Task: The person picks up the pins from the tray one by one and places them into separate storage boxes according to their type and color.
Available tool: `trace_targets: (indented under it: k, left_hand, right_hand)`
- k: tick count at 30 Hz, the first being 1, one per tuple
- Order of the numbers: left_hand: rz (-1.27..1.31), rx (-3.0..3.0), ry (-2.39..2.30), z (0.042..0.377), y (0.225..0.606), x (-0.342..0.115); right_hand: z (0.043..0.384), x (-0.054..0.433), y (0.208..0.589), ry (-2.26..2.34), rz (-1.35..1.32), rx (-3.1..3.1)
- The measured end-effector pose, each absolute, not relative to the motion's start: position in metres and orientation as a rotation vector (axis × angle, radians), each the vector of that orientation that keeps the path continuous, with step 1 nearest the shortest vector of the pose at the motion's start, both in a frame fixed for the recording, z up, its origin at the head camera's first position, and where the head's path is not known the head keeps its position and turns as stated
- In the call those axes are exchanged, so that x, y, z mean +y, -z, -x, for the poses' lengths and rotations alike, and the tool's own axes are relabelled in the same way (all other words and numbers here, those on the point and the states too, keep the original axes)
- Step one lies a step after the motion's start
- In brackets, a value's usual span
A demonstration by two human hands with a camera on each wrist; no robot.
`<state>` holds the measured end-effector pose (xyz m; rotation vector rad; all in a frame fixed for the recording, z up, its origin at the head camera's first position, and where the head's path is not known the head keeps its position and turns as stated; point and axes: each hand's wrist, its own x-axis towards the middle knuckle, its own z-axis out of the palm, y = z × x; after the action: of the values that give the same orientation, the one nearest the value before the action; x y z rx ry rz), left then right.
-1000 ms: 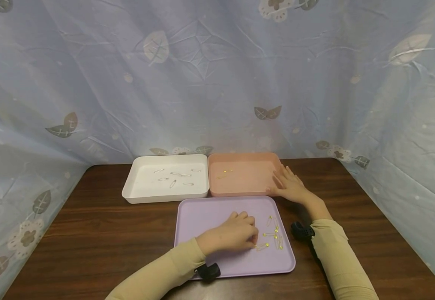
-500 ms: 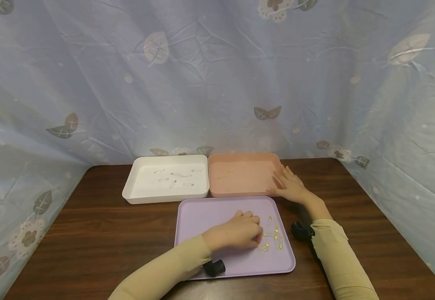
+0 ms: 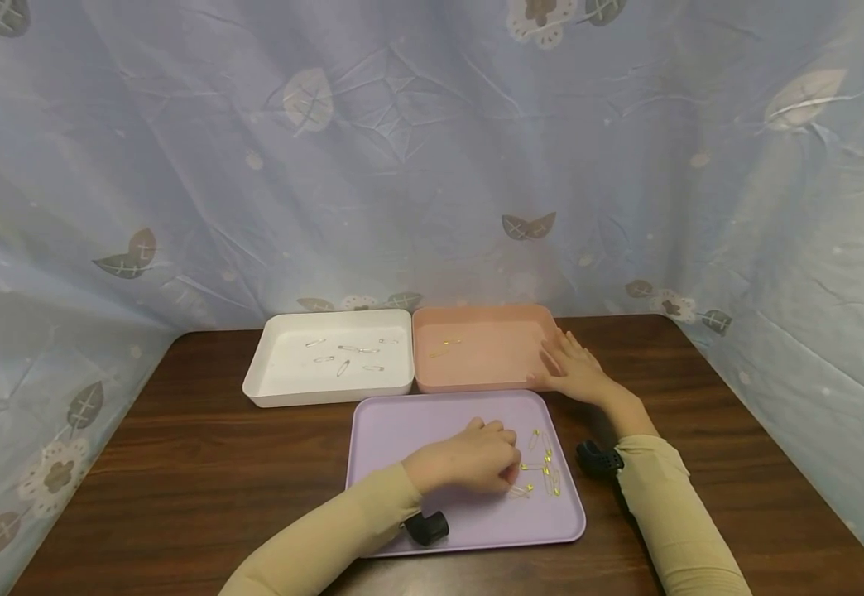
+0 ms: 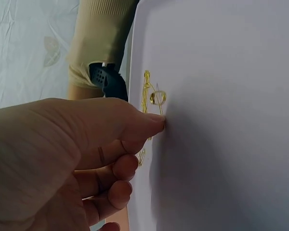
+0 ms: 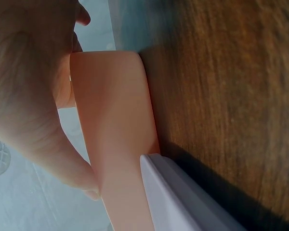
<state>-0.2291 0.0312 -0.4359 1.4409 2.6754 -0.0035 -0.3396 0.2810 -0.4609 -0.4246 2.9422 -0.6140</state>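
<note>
Over the lilac tray, my left hand has its fingers curled. In the left wrist view its thumb and index finger pinch one end of a gold safety pin against the tray; the index fingertip is mostly hidden behind the thumb. Several more gold safety pins lie just to the right of that hand. My right hand rests on the near right corner of the pink tray, fingers spread loosely and thumb on the rim, holding no pin.
Left of the pink tray stands a white tray with several silver safety pins. Inside the pink tray lie a few gold pins at its left side. A patterned curtain hangs behind the wooden table.
My left hand has shifted slightly right over the lilac tray, then stayed by the nearest gold pin, which has turned a little. My right hand has kept its place.
</note>
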Motion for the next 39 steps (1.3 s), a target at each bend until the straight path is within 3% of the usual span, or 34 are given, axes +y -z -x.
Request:
trace_targets:
  k: [16,39]
  left_hand:
    - [-1.348,2.765,-0.155,0.252,0.425,0.019]
    - [-1.084,2.882,-0.626,0.318,0.396,-0.004]
  right_hand:
    - [0.34,0.282,0.463,0.614,0.431,2.944]
    - [0.341,0.281,0.462,0.613,0.429,2.943]
